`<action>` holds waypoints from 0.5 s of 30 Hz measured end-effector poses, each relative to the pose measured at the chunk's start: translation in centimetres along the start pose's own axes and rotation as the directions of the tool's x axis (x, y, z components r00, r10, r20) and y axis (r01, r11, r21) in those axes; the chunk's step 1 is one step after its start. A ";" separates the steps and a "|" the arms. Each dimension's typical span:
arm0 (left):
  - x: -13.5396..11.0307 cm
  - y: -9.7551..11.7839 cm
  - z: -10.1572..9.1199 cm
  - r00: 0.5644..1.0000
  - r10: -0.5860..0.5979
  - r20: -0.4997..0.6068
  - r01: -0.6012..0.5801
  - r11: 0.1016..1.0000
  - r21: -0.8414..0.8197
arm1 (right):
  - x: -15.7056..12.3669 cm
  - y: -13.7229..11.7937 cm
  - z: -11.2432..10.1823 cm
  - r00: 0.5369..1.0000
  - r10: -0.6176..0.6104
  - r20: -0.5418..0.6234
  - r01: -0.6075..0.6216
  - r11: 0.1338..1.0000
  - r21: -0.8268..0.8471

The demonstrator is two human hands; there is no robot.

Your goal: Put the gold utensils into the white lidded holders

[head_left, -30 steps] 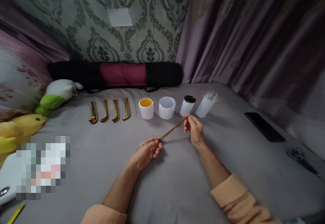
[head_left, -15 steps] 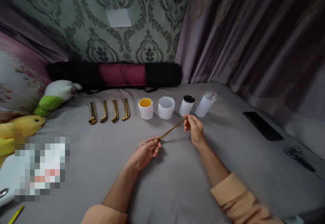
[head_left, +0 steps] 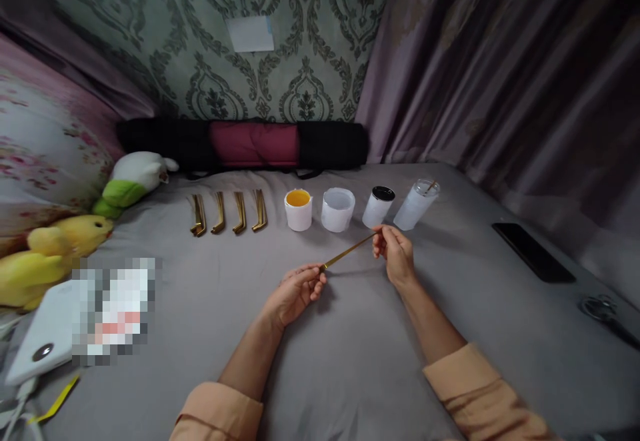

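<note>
A thin gold strip point(head_left: 350, 249) is stretched slantwise between my two hands above the grey sheet. My left hand point(head_left: 299, 292) pinches its lower end between thumb and fingers. The upper end is pinched in the fingertips of my right hand point(head_left: 396, 254), just in front of the black-topped container point(head_left: 378, 216). Beyond my hands stand a white-wrapped cup with yellow inside point(head_left: 299, 218) and a whitish cup point(head_left: 337, 218). To their right, a clear-rimmed jar point(head_left: 413, 209) has a thin brown stick in it. Several bundles of bent gold strips point(head_left: 239, 213) lie in a row at the back left.
Plush toys point(head_left: 65, 248) and a white device with a round button point(head_left: 50, 334) lie at left, near a yellow strip point(head_left: 59, 401). A black phone point(head_left: 533, 252) and a dark-handled object point(head_left: 607, 314) are at right. A black-and-maroon roll point(head_left: 255, 143) borders the wall.
The view has turned slightly left, so everything appears farther right. Both hands keep their hold on the gold strip, with almost no change in its slant.
</note>
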State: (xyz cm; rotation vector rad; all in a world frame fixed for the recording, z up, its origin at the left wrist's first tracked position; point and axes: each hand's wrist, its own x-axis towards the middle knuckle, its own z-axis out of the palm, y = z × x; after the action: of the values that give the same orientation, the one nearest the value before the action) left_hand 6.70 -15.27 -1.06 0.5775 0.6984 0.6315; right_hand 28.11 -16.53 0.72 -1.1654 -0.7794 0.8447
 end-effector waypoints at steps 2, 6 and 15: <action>-0.1 0.1 0.0 1.000 -0.007 -0.011 0.007 1.000 -0.001 | 0.0 0.0 0.0 1.000 -0.001 -0.003 0.001 1.000 0.001; -0.2 0.2 0.1 1.000 -0.016 -0.025 0.016 1.000 -0.006 | -0.1 -0.2 0.0 1.000 -0.006 -0.002 0.006 1.000 -0.003; -0.2 0.0 -0.1 1.000 -0.005 -0.009 0.005 1.000 -0.008 | -0.1 -0.4 -0.3 1.000 -0.002 -0.022 0.001 1.000 -0.027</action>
State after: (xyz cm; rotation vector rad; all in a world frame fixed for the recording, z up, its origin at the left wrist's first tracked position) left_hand 6.55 -15.38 -1.09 0.5653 0.7049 0.6324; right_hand 28.41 -16.84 1.07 -1.1958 -0.7755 0.8209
